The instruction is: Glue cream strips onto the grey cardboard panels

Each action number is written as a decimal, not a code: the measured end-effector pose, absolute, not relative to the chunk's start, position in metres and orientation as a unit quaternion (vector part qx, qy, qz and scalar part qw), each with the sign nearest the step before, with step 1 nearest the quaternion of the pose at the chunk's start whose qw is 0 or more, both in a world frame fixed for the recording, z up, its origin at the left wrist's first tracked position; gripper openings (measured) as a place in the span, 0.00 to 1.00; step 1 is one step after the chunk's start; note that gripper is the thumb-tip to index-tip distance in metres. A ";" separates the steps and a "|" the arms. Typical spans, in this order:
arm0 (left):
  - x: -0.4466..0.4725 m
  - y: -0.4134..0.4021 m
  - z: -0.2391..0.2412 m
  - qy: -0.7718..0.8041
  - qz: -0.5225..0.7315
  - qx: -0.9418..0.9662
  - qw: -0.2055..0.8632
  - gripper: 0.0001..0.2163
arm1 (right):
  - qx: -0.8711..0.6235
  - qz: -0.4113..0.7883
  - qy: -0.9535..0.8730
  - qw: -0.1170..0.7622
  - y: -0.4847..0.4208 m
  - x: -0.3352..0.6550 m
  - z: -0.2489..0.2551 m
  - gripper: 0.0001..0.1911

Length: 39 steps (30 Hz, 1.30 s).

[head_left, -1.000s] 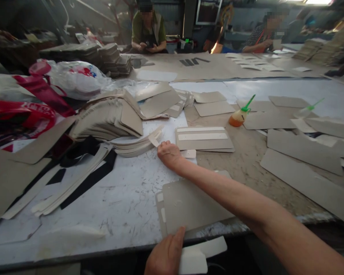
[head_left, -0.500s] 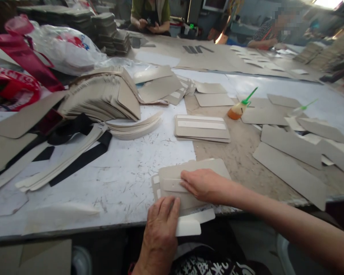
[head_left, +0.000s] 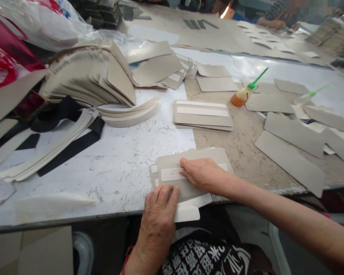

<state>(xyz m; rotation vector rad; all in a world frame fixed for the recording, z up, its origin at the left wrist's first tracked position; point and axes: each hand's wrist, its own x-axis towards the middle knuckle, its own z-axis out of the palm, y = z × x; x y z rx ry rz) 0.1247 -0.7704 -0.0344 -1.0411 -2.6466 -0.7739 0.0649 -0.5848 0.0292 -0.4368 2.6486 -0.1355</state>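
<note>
A grey cardboard panel (head_left: pixel 218 153) with rounded corners lies near the table's front edge, partly over another cut-out card piece (head_left: pixel 154 172). Along its middle runs a white card strip (head_left: pixel 170 174). My right hand (head_left: pixel 203 173) is closed, its bunched fingertips pressed onto this strip and covering its middle. On the panel's lower left corner rest the fingers of my left hand (head_left: pixel 160 214), held close together. Loose white strips (head_left: pixel 187 214) stick out from beneath that hand, past the table edge; its grip on them is partly hidden.
Behind the panel sits a small stack of strip-fitted panels (head_left: pixel 202 118). A glue bottle (head_left: pixel 242 95) with a green nozzle stands beyond. Loose cardboard pieces (head_left: pixel 292 160) lie right; a fanned cardboard stack (head_left: pixel 88 72) and black bands (head_left: pixel 71 152) lie left. A co-worker's arm (head_left: pixel 272 23) shows at the back.
The camera has tilted down, so the table sits higher in view. The strip under my right fingers now looks flatter and brighter. Both hands keep nearly the same place on the panel.
</note>
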 end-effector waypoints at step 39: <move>0.100 -0.775 -0.043 -0.851 -0.120 -0.477 0.182 0.18 | -0.137 -0.057 0.975 0.163 -0.590 0.075 0.037 0.07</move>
